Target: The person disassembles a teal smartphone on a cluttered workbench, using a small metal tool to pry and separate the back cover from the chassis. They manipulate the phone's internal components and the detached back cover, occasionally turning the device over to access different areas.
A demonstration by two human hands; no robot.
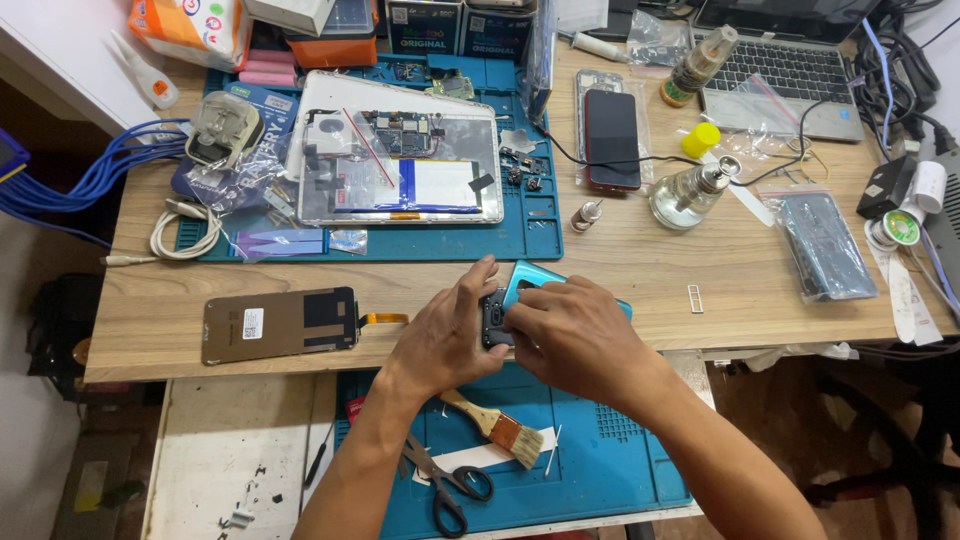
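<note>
Mostly we see our two hands meeting at the front edge of the wooden bench (640, 270), and they cover much of what they work on. Our left hand (440, 335) grips a small dark camera-frame part (494, 312) with thumb and fingers closed around it; only a sliver of that part shows between the hands. Our right hand (575, 335) presses down on the same part and on the teal phone back cover (530, 278), whose upper corner and a thin right edge alone peek out from under the fingers. Whether part and cover are joined we cannot tell.

Left of the hands a phone screen panel (280, 324) lies face down with its orange flex cable pointing toward us. Below the bench edge, on a blue mat (620, 470), rest a brush (495, 428) and scissors (445, 485), partly crossed by our left forearm. Farther back an opened tablet (400, 165) lies under clear film, its details hard to read, and a dark phone (612, 138) lies beside it. The laptop (780, 55) is cut off at the top.
</note>
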